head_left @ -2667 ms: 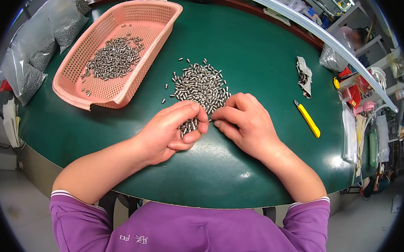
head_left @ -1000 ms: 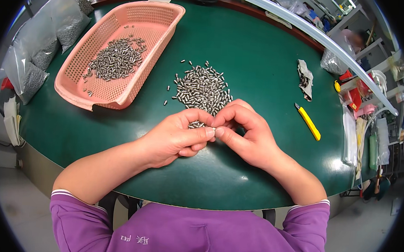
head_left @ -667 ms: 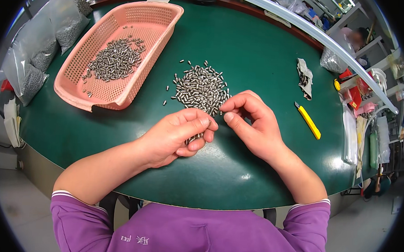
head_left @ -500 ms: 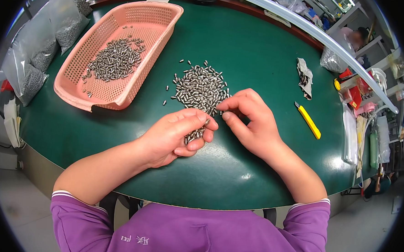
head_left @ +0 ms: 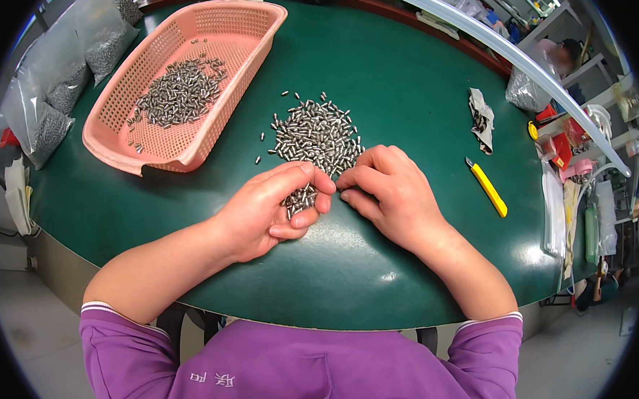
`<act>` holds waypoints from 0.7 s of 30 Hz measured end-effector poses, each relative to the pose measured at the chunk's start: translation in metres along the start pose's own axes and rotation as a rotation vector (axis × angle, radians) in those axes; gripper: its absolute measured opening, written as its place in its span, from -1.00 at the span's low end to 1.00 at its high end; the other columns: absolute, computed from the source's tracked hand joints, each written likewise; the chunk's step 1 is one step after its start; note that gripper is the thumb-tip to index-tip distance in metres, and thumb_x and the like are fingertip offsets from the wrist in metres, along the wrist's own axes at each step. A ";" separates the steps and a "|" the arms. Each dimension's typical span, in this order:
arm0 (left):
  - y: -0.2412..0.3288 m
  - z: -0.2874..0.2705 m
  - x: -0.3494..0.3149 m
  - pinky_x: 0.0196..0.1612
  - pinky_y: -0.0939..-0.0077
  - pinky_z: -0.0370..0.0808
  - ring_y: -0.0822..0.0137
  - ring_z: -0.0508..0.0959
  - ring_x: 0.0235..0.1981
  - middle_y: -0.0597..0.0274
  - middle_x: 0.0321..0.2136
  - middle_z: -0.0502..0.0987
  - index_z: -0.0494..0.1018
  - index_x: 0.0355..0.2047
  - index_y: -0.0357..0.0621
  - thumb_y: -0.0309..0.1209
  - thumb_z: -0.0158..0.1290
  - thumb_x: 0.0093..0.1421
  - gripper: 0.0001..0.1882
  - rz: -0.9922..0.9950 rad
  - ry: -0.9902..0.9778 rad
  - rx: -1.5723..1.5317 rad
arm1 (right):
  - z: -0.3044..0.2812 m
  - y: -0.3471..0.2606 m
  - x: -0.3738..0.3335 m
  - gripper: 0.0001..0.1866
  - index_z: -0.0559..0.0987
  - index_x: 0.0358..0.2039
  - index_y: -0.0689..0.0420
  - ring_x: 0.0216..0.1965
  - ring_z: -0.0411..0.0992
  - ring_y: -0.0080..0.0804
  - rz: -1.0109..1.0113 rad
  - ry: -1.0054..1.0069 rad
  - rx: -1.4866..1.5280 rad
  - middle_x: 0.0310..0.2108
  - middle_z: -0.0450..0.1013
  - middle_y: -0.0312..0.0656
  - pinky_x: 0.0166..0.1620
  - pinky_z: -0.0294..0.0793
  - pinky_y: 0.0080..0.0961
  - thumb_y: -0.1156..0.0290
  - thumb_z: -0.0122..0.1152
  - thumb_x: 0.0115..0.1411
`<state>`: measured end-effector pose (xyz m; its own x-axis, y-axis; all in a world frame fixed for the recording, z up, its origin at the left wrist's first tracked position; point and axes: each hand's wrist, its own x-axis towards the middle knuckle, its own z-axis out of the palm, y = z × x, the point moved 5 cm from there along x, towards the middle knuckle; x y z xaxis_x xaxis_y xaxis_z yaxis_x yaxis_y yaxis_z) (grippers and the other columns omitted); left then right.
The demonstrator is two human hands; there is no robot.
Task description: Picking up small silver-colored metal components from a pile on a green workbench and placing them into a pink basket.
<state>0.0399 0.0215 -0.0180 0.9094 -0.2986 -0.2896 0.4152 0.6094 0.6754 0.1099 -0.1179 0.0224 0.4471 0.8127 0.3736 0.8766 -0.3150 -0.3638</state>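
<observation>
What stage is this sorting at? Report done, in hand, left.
Done: a layer of small metal pins already lies in the pink basket. In hand: the left hand cups a small batch of pins, and the right hand picks at the near edge of the loose pile. Left: that pile on the green table, seemingly about as much again.

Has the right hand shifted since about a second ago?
Yes, slightly. The right hand was fingertip to fingertip with the left hand just below the pile of small metal parts; it has moved up to the pile's near edge.
</observation>
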 end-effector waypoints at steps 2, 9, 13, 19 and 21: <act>0.000 0.000 0.000 -0.69 0.75 0.09 0.50 0.25 -0.58 0.14 -0.39 0.36 0.33 -0.22 -0.24 -0.26 -0.23 0.34 -0.72 0.003 0.002 0.011 | 0.000 0.000 0.000 -0.85 0.52 -0.42 0.03 -0.28 0.31 -0.28 0.004 -0.019 -0.015 -0.39 0.31 -0.28 -0.21 0.33 -0.38 0.43 0.27 -0.06; 0.000 0.007 0.000 -0.69 0.78 0.06 0.60 0.22 -0.62 0.25 -0.43 0.37 0.31 -0.21 -0.19 -0.42 -0.01 0.22 -0.83 -0.022 -0.011 0.045 | -0.005 -0.004 0.002 -0.89 0.51 -0.38 0.08 -0.31 0.34 -0.33 0.056 0.012 0.195 -0.38 0.32 -0.26 -0.24 0.37 -0.44 0.48 0.21 0.03; -0.004 0.007 -0.002 -0.69 0.77 0.01 0.66 0.17 -0.67 0.31 -0.48 0.37 0.28 -0.17 -0.16 -0.44 0.05 0.19 -0.76 -0.081 -0.047 0.146 | -0.005 -0.008 0.000 -0.94 0.52 -0.34 0.12 -0.34 0.33 -0.55 0.205 -0.024 0.649 -0.33 0.33 -0.29 -0.30 0.36 -0.63 0.52 0.14 0.14; -0.005 0.010 -0.002 -0.69 0.78 0.02 0.65 0.18 -0.65 0.31 -0.45 0.37 0.28 -0.19 -0.15 -0.43 0.00 0.23 -0.81 -0.068 -0.073 0.127 | -0.003 -0.011 -0.001 -0.91 0.53 -0.30 0.14 -0.35 0.33 -0.59 0.258 -0.023 0.709 -0.32 0.33 -0.30 -0.27 0.36 -0.65 0.52 0.12 0.15; -0.005 0.010 -0.002 -0.69 0.79 0.03 0.64 0.20 -0.64 0.29 -0.43 0.37 0.28 -0.20 -0.15 -0.42 -0.03 0.24 -0.84 -0.058 -0.076 0.108 | -0.007 -0.002 0.000 -0.88 0.51 -0.28 0.16 -0.35 0.32 -0.61 0.274 0.030 0.617 -0.33 0.34 -0.29 -0.29 0.34 -0.67 0.54 0.11 0.14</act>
<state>0.0360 0.0119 -0.0139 0.8775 -0.3888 -0.2809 0.4584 0.5077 0.7294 0.1093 -0.1203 0.0295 0.6513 0.7267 0.2184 0.4724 -0.1631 -0.8661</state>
